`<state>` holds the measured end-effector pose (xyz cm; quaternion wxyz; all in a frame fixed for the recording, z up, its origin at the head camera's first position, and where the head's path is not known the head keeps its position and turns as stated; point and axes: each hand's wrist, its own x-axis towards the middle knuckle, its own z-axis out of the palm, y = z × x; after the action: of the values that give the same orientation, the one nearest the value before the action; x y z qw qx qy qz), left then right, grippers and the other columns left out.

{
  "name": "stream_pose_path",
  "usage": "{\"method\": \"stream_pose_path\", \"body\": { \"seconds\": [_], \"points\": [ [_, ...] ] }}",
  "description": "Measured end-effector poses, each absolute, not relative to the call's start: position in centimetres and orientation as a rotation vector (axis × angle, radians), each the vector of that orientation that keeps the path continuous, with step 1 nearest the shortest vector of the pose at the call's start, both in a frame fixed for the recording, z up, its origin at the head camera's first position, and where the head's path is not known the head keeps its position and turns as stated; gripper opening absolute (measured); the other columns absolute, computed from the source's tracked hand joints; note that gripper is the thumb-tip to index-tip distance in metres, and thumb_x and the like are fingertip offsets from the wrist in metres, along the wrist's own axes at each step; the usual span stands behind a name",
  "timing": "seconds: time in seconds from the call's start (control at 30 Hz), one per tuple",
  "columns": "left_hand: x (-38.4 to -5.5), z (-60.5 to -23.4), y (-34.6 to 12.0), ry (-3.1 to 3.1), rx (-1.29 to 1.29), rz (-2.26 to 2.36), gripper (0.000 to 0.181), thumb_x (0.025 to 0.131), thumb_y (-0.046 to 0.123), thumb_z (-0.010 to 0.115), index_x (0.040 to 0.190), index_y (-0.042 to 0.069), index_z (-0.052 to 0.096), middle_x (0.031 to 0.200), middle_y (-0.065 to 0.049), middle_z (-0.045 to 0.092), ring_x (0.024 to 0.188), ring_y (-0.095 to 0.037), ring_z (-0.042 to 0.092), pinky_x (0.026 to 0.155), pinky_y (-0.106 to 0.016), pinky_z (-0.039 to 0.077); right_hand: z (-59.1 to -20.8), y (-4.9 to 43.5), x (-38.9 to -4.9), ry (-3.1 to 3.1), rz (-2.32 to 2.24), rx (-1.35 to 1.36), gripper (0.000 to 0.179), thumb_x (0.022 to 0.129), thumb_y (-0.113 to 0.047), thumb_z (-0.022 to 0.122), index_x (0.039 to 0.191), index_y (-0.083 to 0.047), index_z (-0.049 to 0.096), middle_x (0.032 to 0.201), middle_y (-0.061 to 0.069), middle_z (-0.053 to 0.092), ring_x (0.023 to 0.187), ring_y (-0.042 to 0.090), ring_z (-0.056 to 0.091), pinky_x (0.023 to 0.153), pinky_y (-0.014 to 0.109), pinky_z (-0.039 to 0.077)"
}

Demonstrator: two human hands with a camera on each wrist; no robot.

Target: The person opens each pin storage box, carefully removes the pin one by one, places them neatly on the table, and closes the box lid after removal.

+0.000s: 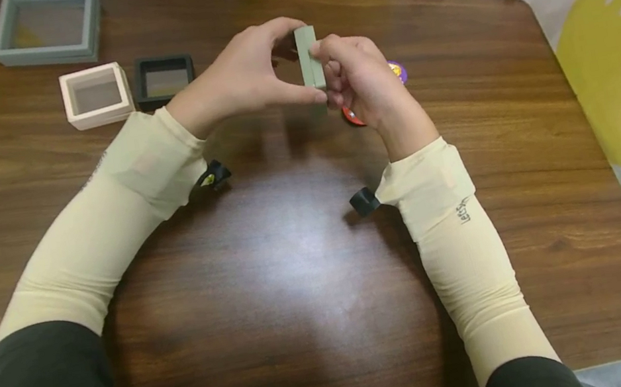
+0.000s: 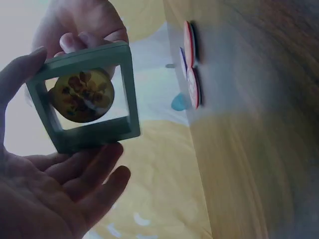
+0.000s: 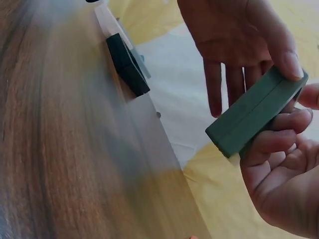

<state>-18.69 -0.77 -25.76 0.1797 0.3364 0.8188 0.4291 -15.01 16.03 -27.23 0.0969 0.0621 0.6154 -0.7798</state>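
Above the table, both hands hold a small green display frame [image 1: 307, 57] upright, edge-on to the head view. My left hand [image 1: 247, 72] spans it, thumb at the near edge and fingers at the far one. With its fingers curled, my right hand [image 1: 365, 75] pinches the frame's right side, as the right wrist view also shows. Through the window in the left wrist view, a round disc with a dark pattern [image 2: 83, 95] appears within the green border. Beneath the right hand, a red disc [image 1: 352, 118] and a purple disc [image 1: 398, 71] are partly hidden.
At the back left of the wooden table [image 1: 302, 301] stand a large grey-blue frame [image 1: 49, 56], a cream frame [image 1: 100, 114] and a black frame [image 1: 168, 100]. A patterned cloth [image 1: 616, 61] hangs along the far and right edges.
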Motion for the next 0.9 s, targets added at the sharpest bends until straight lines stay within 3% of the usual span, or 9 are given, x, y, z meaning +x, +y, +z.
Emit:
{"method": "stream_pose_path", "body": {
  "seconds": [0.1, 0.17, 0.23, 0.3, 0.4, 0.5, 0.7, 0.9],
  "points": [
    [-18.62, -25.71, -0.79, 2.324, 0.835, 1.216, 0.084, 0.078, 0.039, 0.075, 0.144, 0.007, 0.032, 0.138, -0.008, 0.051, 0.124, -0.016, 0.051, 0.104, -0.032, 0.043, -27.22, 16.08, -15.1, 1.867, -2.297, 0.203, 0.036, 0.088, -0.01, 0.047, 0.052, -0.01, 0.044, 0.043, -0.003, 0.039, 0.04, 0.008, 0.034, 0.04, 0.02, 0.032],
    [-18.59, -25.68, -0.75, 2.321, 0.712, 1.249, 0.074, 0.084, 0.046, 0.066, 0.141, 0.01, 0.035, 0.133, -0.007, 0.052, 0.118, -0.016, 0.054, 0.097, -0.03, 0.047, -27.26, 16.13, -15.18, 1.871, -2.326, 0.211, 0.035, 0.088, -0.008, 0.045, 0.053, -0.01, 0.045, 0.043, -0.003, 0.041, 0.04, 0.008, 0.036, 0.041, 0.019, 0.033],
    [-18.67, -25.69, -0.75, 2.287, 0.611, 1.287, 0.055, 0.091, 0.051, 0.052, 0.128, 0.012, 0.046, 0.118, -0.005, 0.058, 0.102, -0.017, 0.059, 0.08, -0.028, 0.052, -27.3, 16.2, -15.21, 1.874, -2.334, 0.198, 0.033, 0.088, -0.006, 0.045, 0.055, -0.009, 0.047, 0.043, -0.003, 0.043, 0.04, 0.008, 0.038, 0.04, 0.019, 0.034],
    [-18.81, -25.69, -0.77, 2.249, 0.555, 1.31, 0.041, 0.096, 0.05, 0.042, 0.107, 0.012, 0.054, 0.096, -0.002, 0.061, 0.08, -0.015, 0.06, 0.06, -0.027, 0.05, -27.31, 16.24, -15.18, 1.891, -2.311, 0.172, 0.031, 0.086, -0.005, 0.045, 0.056, -0.007, 0.049, 0.043, -0.002, 0.043, 0.04, 0.01, 0.038, 0.04, 0.02, 0.036],
    [-18.94, -25.68, -0.79, 2.203, 0.578, 1.264, 0.034, 0.099, 0.039, 0.038, 0.087, 0.012, 0.055, 0.077, 0.0, 0.059, 0.06, -0.013, 0.057, 0.046, -0.025, 0.043, -27.26, 16.2, -15.11, 1.945, -2.234, 0.104, 0.031, 0.086, -0.004, 0.046, 0.055, -0.006, 0.048, 0.045, 0.0, 0.043, 0.041, 0.012, 0.04, 0.041, 0.021, 0.037],
    [-18.88, -25.71, -0.68, 2.226, 0.633, 1.198, 0.026, 0.096, 0.029, 0.042, 0.082, 0.011, 0.054, 0.07, 0.001, 0.059, 0.057, -0.01, 0.055, 0.046, -0.023, 0.042, -27.24, 16.19, -14.94, 2.023, -2.142, 0.019, 0.031, 0.085, -0.004, 0.046, 0.055, -0.005, 0.048, 0.046, 0.001, 0.043, 0.043, 0.013, 0.039, 0.041, 0.023, 0.037],
    [-18.86, -25.92, -0.67, 2.308, 0.699, 1.14, 0.023, 0.093, 0.031, 0.048, 0.081, 0.012, 0.056, 0.055, 0.005, 0.055, 0.052, -0.01, 0.052, 0.048, -0.026, 0.043, -27.21, 16.35, -14.75, 2.14, -2.003, -0.052, 0.029, 0.087, -0.004, 0.045, 0.058, -0.005, 0.05, 0.049, 0.001, 0.047, 0.044, 0.013, 0.042, 0.043, 0.025, 0.038],
    [-18.98, -26.16, -0.73, 2.276, 0.713, 1.174, 0.017, 0.09, 0.023, 0.046, 0.08, 0.011, 0.053, 0.059, 0.005, 0.055, 0.056, -0.01, 0.052, 0.049, -0.026, 0.044, -27.15, 16.38, -14.79, 2.139, -2.033, -0.048, 0.028, 0.086, -0.003, 0.045, 0.059, -0.004, 0.05, 0.048, 0.001, 0.046, 0.044, 0.013, 0.042, 0.043, 0.023, 0.038]
  ]
}}
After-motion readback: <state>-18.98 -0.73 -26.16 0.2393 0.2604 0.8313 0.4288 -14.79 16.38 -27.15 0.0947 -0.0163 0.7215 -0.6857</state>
